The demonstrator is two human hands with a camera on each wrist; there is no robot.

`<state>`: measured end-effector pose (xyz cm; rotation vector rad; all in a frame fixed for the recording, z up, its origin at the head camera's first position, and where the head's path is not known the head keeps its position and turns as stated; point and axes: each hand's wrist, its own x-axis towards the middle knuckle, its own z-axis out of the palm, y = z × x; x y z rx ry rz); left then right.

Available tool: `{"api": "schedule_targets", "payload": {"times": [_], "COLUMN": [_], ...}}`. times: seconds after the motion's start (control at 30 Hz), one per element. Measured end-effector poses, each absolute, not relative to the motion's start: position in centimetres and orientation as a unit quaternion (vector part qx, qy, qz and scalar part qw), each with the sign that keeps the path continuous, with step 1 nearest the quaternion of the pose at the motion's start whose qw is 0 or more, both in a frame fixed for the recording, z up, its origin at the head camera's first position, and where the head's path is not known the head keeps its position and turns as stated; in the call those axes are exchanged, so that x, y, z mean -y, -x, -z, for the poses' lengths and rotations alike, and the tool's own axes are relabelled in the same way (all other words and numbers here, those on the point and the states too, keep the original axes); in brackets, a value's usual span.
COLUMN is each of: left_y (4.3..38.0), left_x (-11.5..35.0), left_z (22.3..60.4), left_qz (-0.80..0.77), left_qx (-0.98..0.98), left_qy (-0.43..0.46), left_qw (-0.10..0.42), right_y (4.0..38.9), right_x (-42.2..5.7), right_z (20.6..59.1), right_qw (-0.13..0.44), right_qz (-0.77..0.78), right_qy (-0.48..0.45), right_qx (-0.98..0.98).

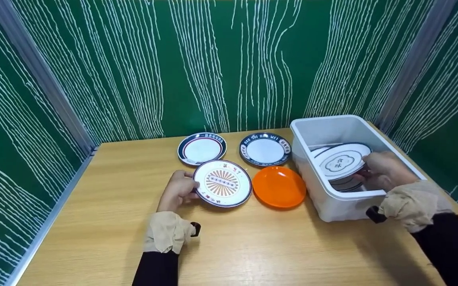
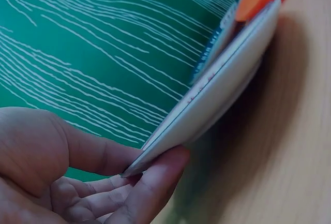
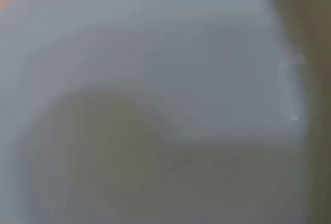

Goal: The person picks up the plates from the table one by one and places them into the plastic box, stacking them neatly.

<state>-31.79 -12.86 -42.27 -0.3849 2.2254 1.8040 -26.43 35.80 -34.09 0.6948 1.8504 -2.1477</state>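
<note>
Between thumb and fingers, my left hand (image 1: 179, 188) pinches the left rim of a white plate (image 1: 223, 183) with an orange sunburst print. The left wrist view has this plate (image 2: 217, 87) edge-on, tilted above the wooden table. My right hand (image 1: 386, 169) reaches into a white plastic bin (image 1: 320, 198) and grips the right edge of a white plate (image 1: 341, 162) with a dark rim and a framed print. That plate is tilted, with more plates beneath it in the bin. Only the blurred bin wall (image 3: 217, 79) fills the right wrist view.
An orange plate (image 1: 279, 186) lies between the sunburst plate and the bin. Behind are two dark-rimmed plates, one at the left (image 1: 202, 149) and another plate (image 1: 264, 149) beside the bin. Green walls with white lines enclose the wooden table (image 1: 105, 206) at the back and sides.
</note>
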Motion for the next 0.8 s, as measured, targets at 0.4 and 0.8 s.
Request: {"api": "schedule_targets", "payload": {"times": [0.4, 0.8], "left_y": [31.2, 30.8], "left_x": [13.2, 13.0], "left_z": [40.4, 39.2], "left_qz": [-0.628, -0.664], "left_qx": [-0.757, -0.728], "left_qy": [0.132, 0.134], "left_qw": [0.121, 0.109], "right_y": [26.8, 27.6], "right_x": [-35.8, -37.1], "right_z": [34.2, 35.3], "right_qw": [0.142, 0.181], "right_qz": [0.752, 0.74], "right_qy": [-0.25, -0.234], "right_qx": [-0.593, -0.604]}}
